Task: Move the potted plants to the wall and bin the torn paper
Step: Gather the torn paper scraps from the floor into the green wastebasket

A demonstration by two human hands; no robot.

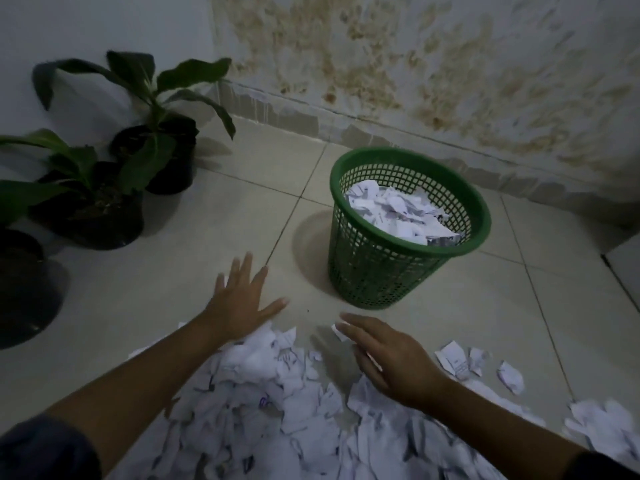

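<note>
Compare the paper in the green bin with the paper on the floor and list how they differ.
The paper in the bin sits contained inside the green mesh basket; the floor pile lies loose on the tiles.
The bin's batch is compact; the floor pile spreads wide, with stray scraps off to its right.
Both open hands, left and right, are at the floor pile's far edge; neither touches the bin's paper.
Both are torn white printed scraps.

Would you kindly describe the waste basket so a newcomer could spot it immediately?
Start at the stained wall and look down to the tiled floor before it. There stands the green mesh basket, partly filled with torn paper; unlike the black plant pots on the left, it is green latticework.
</note>
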